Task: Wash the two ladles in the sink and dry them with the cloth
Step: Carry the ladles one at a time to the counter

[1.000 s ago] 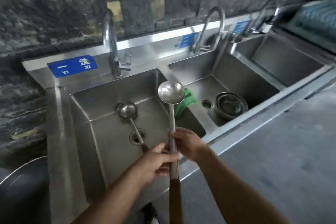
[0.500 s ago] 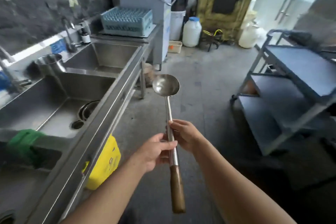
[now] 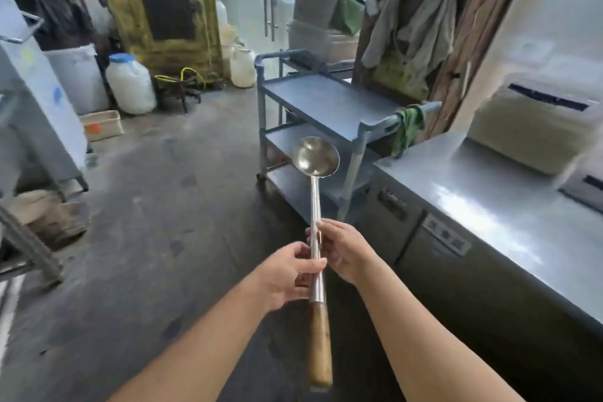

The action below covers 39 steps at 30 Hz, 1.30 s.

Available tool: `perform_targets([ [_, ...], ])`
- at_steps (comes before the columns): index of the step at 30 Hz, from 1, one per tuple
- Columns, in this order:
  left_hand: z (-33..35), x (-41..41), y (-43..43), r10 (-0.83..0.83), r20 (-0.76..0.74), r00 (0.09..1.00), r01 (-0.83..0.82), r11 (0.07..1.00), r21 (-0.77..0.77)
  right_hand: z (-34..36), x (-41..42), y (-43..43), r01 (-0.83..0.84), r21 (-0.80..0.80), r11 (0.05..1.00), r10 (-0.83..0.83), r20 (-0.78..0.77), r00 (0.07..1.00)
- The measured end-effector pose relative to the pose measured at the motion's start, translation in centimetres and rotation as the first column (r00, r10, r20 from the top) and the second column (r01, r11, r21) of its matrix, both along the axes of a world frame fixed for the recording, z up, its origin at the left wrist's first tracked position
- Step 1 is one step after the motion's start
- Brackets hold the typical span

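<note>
Concrete floor (image 3: 146, 206) runs ahead of you to a steel cart (image 3: 326, 101), and a green cloth (image 3: 406, 127) hangs over the cart's handle at its near right corner, just beside the far end of the tabletop (image 3: 473, 199) on your right. You carry the ladle (image 3: 314, 199) in the air above the floor, short of the cart, touching nothing else. Your left hand (image 3: 287, 274) is curled round the steel shaft just above the wooden grip, and your right hand (image 3: 342, 251) wraps the shaft slightly higher. Two hands probably steady so long a tool, and holding it bowl-up turns the hollow toward you for a look. The bowl is bright and shows no visible residue; whether it is wet you cannot tell. Drying at that cloth seems the step in hand. Neither the sink nor the second ladle is in view.
</note>
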State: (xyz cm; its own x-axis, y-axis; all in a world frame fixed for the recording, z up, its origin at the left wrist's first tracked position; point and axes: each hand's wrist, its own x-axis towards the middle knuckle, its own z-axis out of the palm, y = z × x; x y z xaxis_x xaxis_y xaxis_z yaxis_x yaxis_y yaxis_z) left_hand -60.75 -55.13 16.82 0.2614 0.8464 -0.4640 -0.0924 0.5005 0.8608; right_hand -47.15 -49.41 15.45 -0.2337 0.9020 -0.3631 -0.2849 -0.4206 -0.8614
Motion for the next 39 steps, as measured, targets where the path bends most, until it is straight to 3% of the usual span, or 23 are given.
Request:
perform_targets([
  [11, 0.1, 13.8, 18.1, -0.35, -0.029, 0.936, 0.35, 0.937, -0.003, -0.2, 14.9, 12.0, 0.41, 0.011, 0.912, -0.41, 0.056, 0.91],
  [17, -1.5, 23.6, 25.1, -0.503, -0.04, 0.864, 0.502, 0.864, -0.023, -1.9, 24.7, 16.6, 0.537, 0.003, 0.843, -0.537, 0.021, 0.843],
  [27, -5.3, 42.6, 36.5, -0.578, -0.063, 0.813, 0.57, 0.814, -0.113, -6.2, 43.2, 26.6, 0.615, -0.083, 0.784, -0.618, -0.016, 0.786],
  [39, -9.7, 55.3, 44.6, -0.634, -0.161, 0.756, 0.601, 0.771, -0.211, -9.6, 54.3, 33.1, 0.721, -0.243, 0.649, -0.738, 0.029, 0.675],
])
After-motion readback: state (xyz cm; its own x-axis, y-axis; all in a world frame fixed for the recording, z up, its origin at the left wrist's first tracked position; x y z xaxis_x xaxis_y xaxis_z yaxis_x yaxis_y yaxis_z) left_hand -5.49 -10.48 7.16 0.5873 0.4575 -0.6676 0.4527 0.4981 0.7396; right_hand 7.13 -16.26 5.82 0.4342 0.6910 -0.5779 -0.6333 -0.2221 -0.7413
